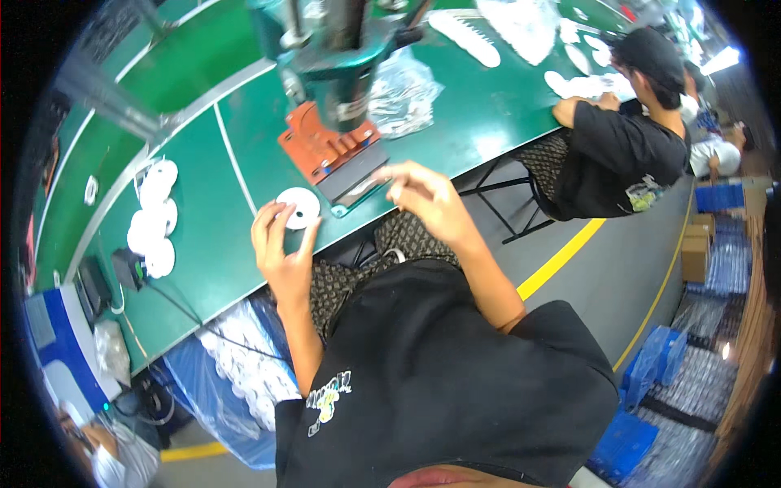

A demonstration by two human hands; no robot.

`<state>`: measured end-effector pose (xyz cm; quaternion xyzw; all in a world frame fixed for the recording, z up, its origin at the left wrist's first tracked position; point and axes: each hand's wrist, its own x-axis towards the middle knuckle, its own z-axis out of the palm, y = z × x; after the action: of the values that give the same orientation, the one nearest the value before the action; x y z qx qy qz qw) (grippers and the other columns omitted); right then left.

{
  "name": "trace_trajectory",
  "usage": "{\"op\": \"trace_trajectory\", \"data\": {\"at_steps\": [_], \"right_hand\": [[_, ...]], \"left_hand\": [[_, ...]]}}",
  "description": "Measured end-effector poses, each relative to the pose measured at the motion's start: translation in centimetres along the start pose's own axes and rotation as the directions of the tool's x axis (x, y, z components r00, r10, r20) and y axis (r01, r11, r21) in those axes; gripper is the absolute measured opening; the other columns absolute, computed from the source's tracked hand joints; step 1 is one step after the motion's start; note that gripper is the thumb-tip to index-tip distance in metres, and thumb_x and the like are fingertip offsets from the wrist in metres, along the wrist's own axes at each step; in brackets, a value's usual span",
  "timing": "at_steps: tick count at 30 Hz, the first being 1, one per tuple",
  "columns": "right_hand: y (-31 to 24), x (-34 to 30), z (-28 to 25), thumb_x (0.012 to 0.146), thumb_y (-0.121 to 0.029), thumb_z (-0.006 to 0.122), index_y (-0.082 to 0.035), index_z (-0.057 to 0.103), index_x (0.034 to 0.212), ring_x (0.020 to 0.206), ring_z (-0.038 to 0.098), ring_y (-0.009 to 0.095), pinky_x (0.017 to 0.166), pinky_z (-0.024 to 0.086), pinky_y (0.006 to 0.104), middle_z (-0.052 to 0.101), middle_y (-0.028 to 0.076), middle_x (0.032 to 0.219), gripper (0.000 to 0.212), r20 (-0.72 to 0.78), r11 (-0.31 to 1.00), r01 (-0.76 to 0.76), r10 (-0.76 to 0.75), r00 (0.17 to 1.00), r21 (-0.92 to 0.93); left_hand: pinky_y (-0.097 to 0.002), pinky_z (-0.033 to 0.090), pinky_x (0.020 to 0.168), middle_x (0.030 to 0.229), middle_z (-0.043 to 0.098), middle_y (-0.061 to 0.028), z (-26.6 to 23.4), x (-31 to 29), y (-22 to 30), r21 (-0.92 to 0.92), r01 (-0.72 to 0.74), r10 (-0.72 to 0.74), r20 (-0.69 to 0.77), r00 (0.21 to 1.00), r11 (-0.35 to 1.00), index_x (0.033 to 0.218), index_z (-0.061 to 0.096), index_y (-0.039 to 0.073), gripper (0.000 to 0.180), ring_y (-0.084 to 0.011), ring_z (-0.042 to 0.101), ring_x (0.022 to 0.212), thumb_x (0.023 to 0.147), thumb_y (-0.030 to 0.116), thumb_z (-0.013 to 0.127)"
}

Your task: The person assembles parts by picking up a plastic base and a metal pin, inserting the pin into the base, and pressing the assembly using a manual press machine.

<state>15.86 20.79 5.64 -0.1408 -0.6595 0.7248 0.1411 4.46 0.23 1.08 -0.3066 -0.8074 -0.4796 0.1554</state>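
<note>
My left hand (282,259) has its fingers and thumb at the near rim of a round white disc (304,201) with a dark centre hole, gripping it at the green table's front edge. Just right of the disc stands a machine head (342,73) over an orange fixture (317,142) with a dark grey block (351,172) along its near side. My right hand (433,203) hovers by the right end of that block. Its fingers are loosely bent and apart, with nothing visible between them.
White discs lie in stacks (153,220) at the left of the table (236,260), near a black plug and cable (175,305). Behind the machine is a clear plastic bag (404,93). A blue-lined container (244,366) of white parts stands below. A co-worker (626,138) sits at right.
</note>
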Motion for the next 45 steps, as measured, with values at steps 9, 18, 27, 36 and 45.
{"op": "trace_trajectory", "data": {"at_steps": [9, 18, 27, 36, 45], "right_hand": [[4.7, -0.1, 7.1, 0.08, -0.002, 0.071, -0.001, 0.07, 0.094, 0.08, 0.061, 0.027, 0.071, 0.05, 0.0352, 0.059, 0.011, 0.085, 0.015, 0.035, 0.78, 0.394, -0.433, 0.901, -0.485], [4.9, -0.2, 6.6, 0.078, -0.003, 0.071, -0.001, 0.069, 0.09, 0.081, 0.059, 0.027, 0.069, 0.05, 0.0352, 0.061, 0.009, 0.087, 0.013, 0.145, 0.598, 0.475, -0.514, 0.845, -0.646], [0.7, 1.5, 8.9, 0.072, -0.017, 0.064, -0.007, 0.069, 0.076, 0.093, 0.055, 0.019, 0.076, 0.042, 0.0307, 0.059, 0.004, 0.092, 0.012, 0.575, -0.059, 0.582, -0.265, 0.774, -0.811], [1.3, 1.0, 6.6, 0.069, -0.008, 0.067, -0.005, 0.066, 0.083, 0.076, 0.064, 0.03, 0.07, 0.051, 0.0403, 0.062, 0.01, 0.083, 0.015, 0.347, 0.422, 0.457, -0.314, 0.884, -0.783], [1.4, 2.0, 5.8, 0.08, -0.007, 0.065, -0.004, 0.063, 0.082, 0.075, 0.066, 0.032, 0.065, 0.051, 0.0429, 0.065, 0.012, 0.079, 0.004, 0.33, 0.584, 0.453, -0.311, 0.891, -0.673]], "left_hand": [[-0.0419, 0.045, 0.097, 0.118, 0.059, -0.013, 0.2, -0.2, -0.3, -0.038, -0.106, 0.11, 0.125, 0.986, 0.994, 0.118, 0.063, 0.003, 0.056, -0.0322, 0.056, 0.115, 0.066, 0.001, 0.083], [-0.0423, 0.044, 0.101, 0.122, 0.059, -0.0158, 0.5, -0.2, -0.3, -0.039, -0.131, 0.136, 0.163, 0.977, 0.991, 0.123, 0.059, 0.002, 0.061, -0.0352, 0.055, 0.118, 0.067, 0.0, 0.082], [-0.0433, 0.043, 0.103, 0.125, 0.06, -0.0181, 0.1, -0.8, -0.9, -0.04, -0.097, 0.101, 0.126, 0.987, 0.995, 0.127, 0.056, -0.003, 0.06, -0.0366, 0.056, 0.118, 0.072, 0.003, 0.079], [-0.0409, 0.044, 0.101, 0.111, 0.065, -0.0142, 1.0, -0.1, -0.6, -0.04, -0.144, 0.147, 0.098, 0.984, 0.989, 0.132, 0.055, 0.001, 0.069, -0.031, 0.059, 0.112, 0.068, 0.002, 0.082], [-0.0421, 0.048, 0.096, 0.109, 0.066, -0.0129, 0.9, -1.3, -1.1, 0.007, -0.194, 0.193, 0.054, 0.98, 0.981, 0.131, 0.051, 0.002, 0.076, -0.034, 0.059, 0.115, 0.064, 0.001, 0.086]]}}
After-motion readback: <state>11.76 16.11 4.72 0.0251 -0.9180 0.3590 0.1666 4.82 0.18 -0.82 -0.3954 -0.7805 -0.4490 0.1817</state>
